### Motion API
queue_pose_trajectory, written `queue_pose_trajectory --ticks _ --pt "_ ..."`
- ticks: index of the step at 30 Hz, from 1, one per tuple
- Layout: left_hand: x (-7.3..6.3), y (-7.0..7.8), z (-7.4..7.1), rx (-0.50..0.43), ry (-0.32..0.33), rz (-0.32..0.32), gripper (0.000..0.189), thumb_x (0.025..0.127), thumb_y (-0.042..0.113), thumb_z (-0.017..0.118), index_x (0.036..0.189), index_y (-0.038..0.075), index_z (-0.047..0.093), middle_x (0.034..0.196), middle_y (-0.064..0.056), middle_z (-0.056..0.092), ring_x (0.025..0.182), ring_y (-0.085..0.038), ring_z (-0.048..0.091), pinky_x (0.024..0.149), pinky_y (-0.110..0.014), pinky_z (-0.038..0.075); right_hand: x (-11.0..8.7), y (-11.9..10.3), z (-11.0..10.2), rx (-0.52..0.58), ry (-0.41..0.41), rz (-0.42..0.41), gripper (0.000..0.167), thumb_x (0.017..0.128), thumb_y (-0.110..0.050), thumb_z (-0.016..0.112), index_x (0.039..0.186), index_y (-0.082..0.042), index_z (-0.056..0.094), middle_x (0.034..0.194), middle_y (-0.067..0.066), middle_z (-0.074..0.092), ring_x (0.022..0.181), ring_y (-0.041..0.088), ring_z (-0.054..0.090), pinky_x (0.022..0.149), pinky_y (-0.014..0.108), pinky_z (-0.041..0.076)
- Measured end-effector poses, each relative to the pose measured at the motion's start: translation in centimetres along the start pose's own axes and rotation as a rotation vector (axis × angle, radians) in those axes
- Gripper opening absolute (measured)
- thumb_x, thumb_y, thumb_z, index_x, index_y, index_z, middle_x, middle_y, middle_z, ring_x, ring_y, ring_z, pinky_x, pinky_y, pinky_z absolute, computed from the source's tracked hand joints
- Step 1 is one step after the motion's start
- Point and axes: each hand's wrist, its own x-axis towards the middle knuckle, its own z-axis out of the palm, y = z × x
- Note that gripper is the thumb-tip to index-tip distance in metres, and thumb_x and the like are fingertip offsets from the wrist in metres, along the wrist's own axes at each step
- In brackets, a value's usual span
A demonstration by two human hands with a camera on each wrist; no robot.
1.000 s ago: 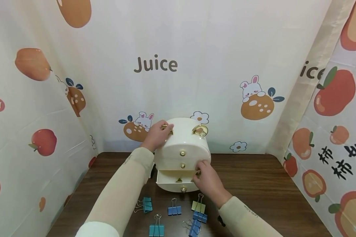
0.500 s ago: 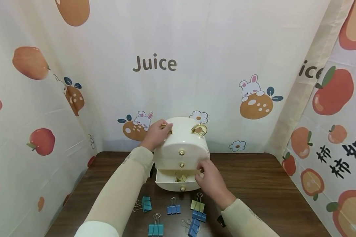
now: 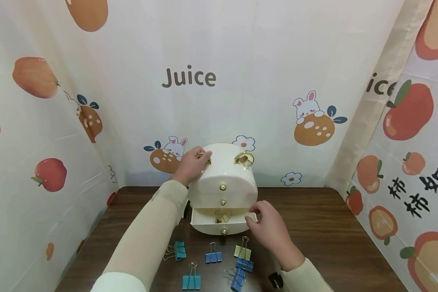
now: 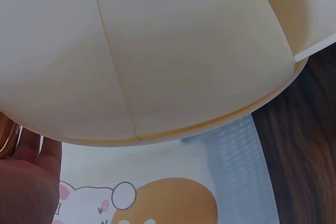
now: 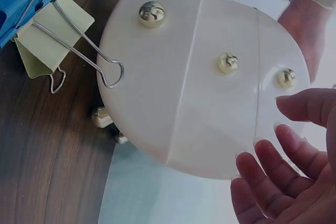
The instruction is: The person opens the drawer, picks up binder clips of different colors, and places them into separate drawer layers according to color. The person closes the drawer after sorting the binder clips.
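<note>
While left hand [image 3: 191,165] grips gold handle [image 3: 209,161] on white box [image 3: 224,172], right hand [image 3: 271,227] is by open drawer [image 3: 207,229]. Right thumb and fingers apart, loosely curved.

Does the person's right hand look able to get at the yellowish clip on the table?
Probably yes: the right hand looks empty and sits near the yellowish clip, with its wire handles uncovered, though a blue clip crowds one edge.

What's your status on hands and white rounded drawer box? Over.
Left hand holds gold ring handle atop box. Right hand empty, near open white bottom drawer; yellow metal binder clip inside. Teal, blue, yellow clips in front; nothing visibly blocking drawer.
</note>
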Motion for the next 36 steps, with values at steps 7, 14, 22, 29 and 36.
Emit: queue_pose_trajectory --ticks 7,14,22,29,36 --pt "-0.1 0.0 0.0 -0.009 -0.006 -0.004 0.039 0.101 0.057 0.055 0.099 0.018 0.060 0.105 -0.006 0.063 0.100 -0.027 0.058 0.079 -0.046 0.049 -1.2 0.6 -0.2 0.008 -0.027 0.036 0.018 0.090 -0.018 0.080 0.103 -0.011 0.070 0.103 0.002 0.064 0.090 0.018 0.059 0.080 0.041 0.052" --pt "-0.1 -0.2 -0.1 -0.009 0.001 -0.008 0.039 0.101 0.057 0.055 0.098 0.019 0.060 0.105 -0.006 0.063 0.100 -0.027 0.058 0.079 -0.046 0.048 -1.9 1.8 0.7 -0.033 -0.097 -0.019 0.016 0.090 -0.019 0.081 0.101 -0.014 0.071 0.099 -0.001 0.067 0.094 0.019 0.064 0.084 0.044 0.055" --pt "-0.3 0.2 0.2 -0.016 -0.003 0.004 0.039 0.102 0.056 0.055 0.098 0.018 0.059 0.102 -0.007 0.062 0.098 -0.027 0.058 0.077 -0.045 0.048 -3.4 4.2 1.9 -0.043 -0.127 0.018 0.024 0.087 -0.022 0.083 0.107 -0.011 0.075 0.101 -0.001 0.071 0.095 0.020 0.067 0.084 0.046 0.055" --pt "-0.3 0.1 0.4 -0.022 -0.012 0.001 0.039 0.102 0.057 0.054 0.098 0.018 0.059 0.097 -0.008 0.061 0.096 -0.027 0.058 0.076 -0.044 0.048 -4.6 6.0 2.7 0.055 -0.202 0.115 0.032 0.089 -0.023 0.082 0.115 -0.009 0.073 0.111 0.004 0.072 0.100 0.023 0.068 0.086 0.048 0.055" --pt "-0.1 0.0 0.2 -0.006 0.010 0.014 0.038 0.101 0.056 0.055 0.097 0.018 0.059 0.106 -0.006 0.063 0.099 -0.027 0.058 0.078 -0.045 0.048 -4.9 7.1 4.1 0.208 -0.211 0.113 0.032 0.090 -0.023 0.081 0.115 -0.007 0.071 0.111 0.007 0.071 0.092 0.018 0.067 0.082 0.043 0.056"
